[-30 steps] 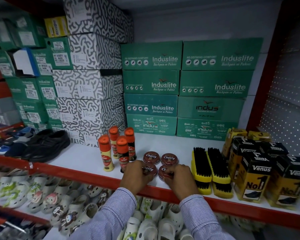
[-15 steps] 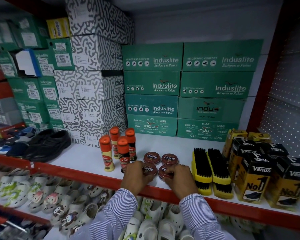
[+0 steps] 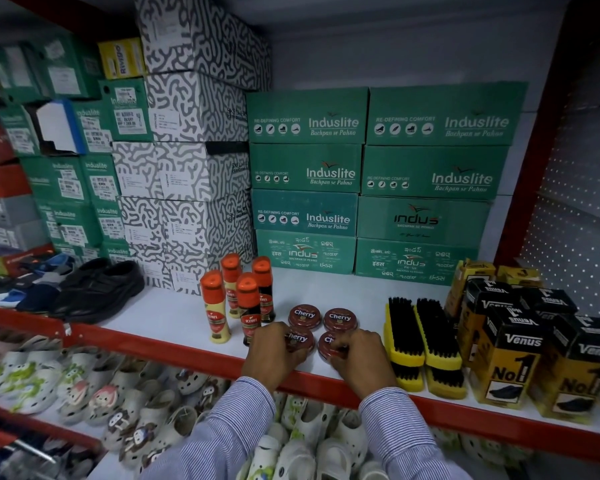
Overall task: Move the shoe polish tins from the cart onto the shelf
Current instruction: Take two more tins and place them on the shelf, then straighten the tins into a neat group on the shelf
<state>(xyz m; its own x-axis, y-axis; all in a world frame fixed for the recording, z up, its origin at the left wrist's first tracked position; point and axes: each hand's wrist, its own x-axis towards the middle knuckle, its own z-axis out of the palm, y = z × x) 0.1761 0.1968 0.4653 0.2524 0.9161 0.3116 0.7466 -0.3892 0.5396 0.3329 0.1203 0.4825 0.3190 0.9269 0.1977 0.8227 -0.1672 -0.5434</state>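
Note:
Several round dark-red "Cherry" shoe polish tins lie flat on the white shelf (image 3: 174, 313). Two sit at the back, one on the left (image 3: 304, 316) and one on the right (image 3: 340, 319). In front of them my left hand (image 3: 274, 351) grips the front left tin (image 3: 300, 339), and my right hand (image 3: 359, 355) grips the front right tin (image 3: 329, 344). Both front tins rest on the shelf near its red front edge (image 3: 201, 351), partly hidden by my fingers. The cart is out of view.
Kiwi polish bottles (image 3: 238, 299) stand left of the tins. Yellow shoe brushes (image 3: 421, 344) and black-and-yellow Venus boxes (image 3: 520, 344) stand to the right. Green Induslite boxes (image 3: 305, 181) are stacked behind. Black shoes (image 3: 101, 289) sit at the left, sandals (image 3: 146, 410) on the lower shelf.
Both hands stay on the front tins with almost no movement. The view has shifted slightly.

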